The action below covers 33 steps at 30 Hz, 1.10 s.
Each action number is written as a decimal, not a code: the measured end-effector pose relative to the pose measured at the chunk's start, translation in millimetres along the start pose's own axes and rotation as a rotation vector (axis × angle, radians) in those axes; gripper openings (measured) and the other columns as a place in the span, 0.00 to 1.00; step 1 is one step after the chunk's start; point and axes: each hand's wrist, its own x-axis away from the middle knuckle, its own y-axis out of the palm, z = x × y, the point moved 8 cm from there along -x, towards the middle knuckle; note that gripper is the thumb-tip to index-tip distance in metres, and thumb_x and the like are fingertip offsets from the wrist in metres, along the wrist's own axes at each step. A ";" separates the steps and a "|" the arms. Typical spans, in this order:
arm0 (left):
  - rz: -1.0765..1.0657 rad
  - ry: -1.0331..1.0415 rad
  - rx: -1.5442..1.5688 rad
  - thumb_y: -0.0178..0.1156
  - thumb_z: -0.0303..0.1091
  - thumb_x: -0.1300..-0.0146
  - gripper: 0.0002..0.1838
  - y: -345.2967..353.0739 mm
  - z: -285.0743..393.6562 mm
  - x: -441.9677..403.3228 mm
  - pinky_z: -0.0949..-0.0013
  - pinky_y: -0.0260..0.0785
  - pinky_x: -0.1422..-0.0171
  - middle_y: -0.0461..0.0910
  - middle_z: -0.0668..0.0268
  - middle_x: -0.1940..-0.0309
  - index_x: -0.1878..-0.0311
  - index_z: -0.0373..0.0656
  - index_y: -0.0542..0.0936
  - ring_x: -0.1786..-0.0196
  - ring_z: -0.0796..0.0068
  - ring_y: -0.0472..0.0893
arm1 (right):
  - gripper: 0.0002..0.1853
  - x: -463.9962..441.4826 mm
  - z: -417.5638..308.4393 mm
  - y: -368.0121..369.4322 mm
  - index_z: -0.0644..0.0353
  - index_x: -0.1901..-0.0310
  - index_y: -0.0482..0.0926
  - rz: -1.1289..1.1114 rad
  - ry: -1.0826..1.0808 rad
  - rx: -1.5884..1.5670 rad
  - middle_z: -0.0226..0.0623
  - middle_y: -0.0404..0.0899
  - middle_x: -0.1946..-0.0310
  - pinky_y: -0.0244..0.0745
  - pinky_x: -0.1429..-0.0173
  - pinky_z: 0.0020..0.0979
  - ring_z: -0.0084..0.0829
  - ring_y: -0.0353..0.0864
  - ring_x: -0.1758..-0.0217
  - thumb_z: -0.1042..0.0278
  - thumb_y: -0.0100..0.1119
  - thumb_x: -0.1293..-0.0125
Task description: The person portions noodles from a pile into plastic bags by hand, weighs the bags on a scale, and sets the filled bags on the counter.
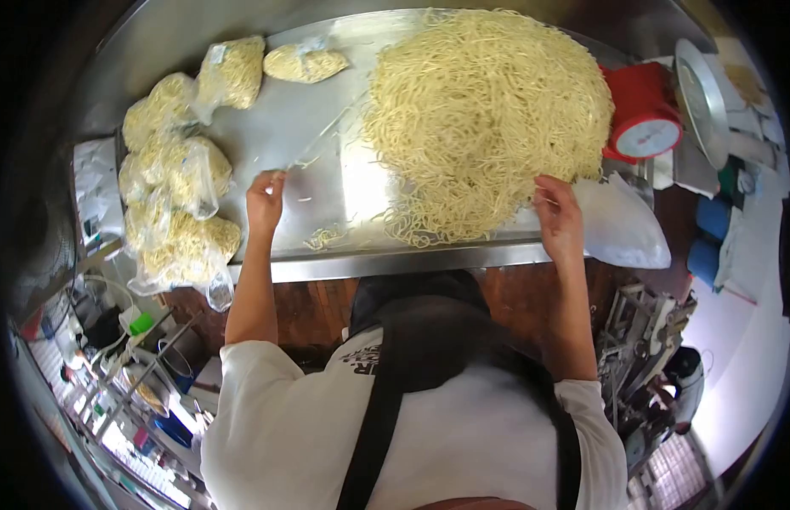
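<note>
My left hand [265, 204] is over the left part of the metal tray [301, 127], its thumb and fingertips pinched together. Whatever is in that pinch is too small to make out. Loose noodle strands [325, 238] lie on the tray to its right. My right hand [560, 219] hovers at the lower right edge of a large heap of pale yellow noodles [488, 119]. Its fingers are bent and apart, with nothing visible in them. Just right of this hand is a stack of clear plastic bags [624, 225].
Several filled bags of noodles [186, 174] crowd the tray's left end, and another filled bag [305, 64] lies at the back. A red dial scale [641, 115] with a metal pan [701, 102] stands at the right. The tray's raised front edge [395, 262] runs before me.
</note>
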 end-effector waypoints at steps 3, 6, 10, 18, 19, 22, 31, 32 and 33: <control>0.588 0.171 -0.267 0.54 0.37 0.30 0.15 -17.1 -77.0 4.7 0.61 0.69 0.36 0.79 0.49 0.44 0.48 0.39 0.83 0.44 0.51 0.79 | 0.11 -5.1 -3.9 4.3 0.63 0.48 0.79 -0.051 -0.016 0.009 0.40 0.79 0.52 0.77 0.50 0.28 0.30 0.81 0.55 0.75 0.57 0.31; 0.559 0.246 -0.471 0.50 0.36 0.32 0.20 47.2 -43.5 -41.5 0.42 0.51 0.26 0.71 0.49 0.34 0.40 0.42 0.77 0.30 0.44 0.65 | 0.11 -2.4 -2.6 14.6 0.61 0.48 0.80 -0.138 -0.007 0.057 0.36 0.80 0.56 0.75 0.50 0.27 0.27 0.80 0.57 0.72 0.57 0.29; 0.555 0.228 0.041 0.43 0.34 0.27 0.25 223.6 87.4 -89.6 0.53 0.47 0.22 0.64 0.53 0.28 0.29 0.40 0.64 0.26 0.55 0.61 | 0.11 8.9 -8.0 30.4 0.62 0.48 0.80 -0.231 -0.032 0.046 0.38 0.81 0.56 0.75 0.48 0.28 0.29 0.81 0.56 0.72 0.57 0.30; -0.146 0.455 0.248 0.55 0.31 0.35 0.30 215.5 199.0 18.0 0.54 0.58 0.25 0.63 0.46 0.29 0.29 0.40 0.66 0.29 0.48 0.65 | 0.12 34.2 -10.0 23.0 0.63 0.47 0.79 -0.438 -0.170 0.098 0.42 0.83 0.57 0.76 0.45 0.30 0.32 0.82 0.53 0.74 0.57 0.31; -0.080 0.483 0.138 0.61 0.29 0.42 0.28 202.4 163.1 22.9 0.49 0.63 0.30 0.68 0.45 0.33 0.36 0.38 0.74 0.33 0.44 0.69 | 0.12 33.4 -5.7 16.6 0.63 0.47 0.79 -0.418 -0.158 0.089 0.42 0.82 0.56 0.77 0.46 0.31 0.35 0.83 0.53 0.75 0.58 0.32; 0.186 0.374 0.067 0.61 0.22 0.47 0.17 90.1 118.9 43.8 0.56 0.71 0.40 0.81 0.49 0.53 0.51 0.36 0.81 0.47 0.50 0.78 | 0.13 34.3 8.2 2.1 0.63 0.47 0.78 -0.383 -0.127 0.061 0.44 0.81 0.56 0.77 0.46 0.34 0.40 0.83 0.52 0.76 0.59 0.33; 0.397 0.032 -0.075 0.52 0.22 0.43 0.08 94.1 -22.8 16.9 0.55 0.69 0.52 0.79 0.51 0.63 0.62 0.37 0.79 0.57 0.51 0.77 | 0.13 42.5 19.1 2.1 0.63 0.48 0.78 -0.436 -0.152 0.075 0.44 0.82 0.56 0.77 0.47 0.34 0.40 0.83 0.52 0.75 0.58 0.33; 0.417 0.246 -0.283 0.52 0.21 0.43 0.08 132.2 33.5 32.7 0.53 0.70 0.53 0.79 0.52 0.63 0.62 0.36 0.79 0.58 0.50 0.77 | 0.12 44.8 19.2 3.0 0.63 0.48 0.78 -0.442 -0.154 0.092 0.44 0.82 0.56 0.77 0.47 0.34 0.40 0.83 0.53 0.75 0.58 0.33; 0.270 0.361 -0.139 0.52 0.20 0.43 0.09 172.6 77.5 45.0 0.51 0.71 0.52 0.79 0.51 0.62 0.61 0.35 0.79 0.58 0.48 0.78 | 0.12 44.4 18.2 3.1 0.63 0.48 0.78 -0.442 -0.161 0.112 0.44 0.82 0.57 0.77 0.47 0.34 0.41 0.83 0.53 0.75 0.58 0.33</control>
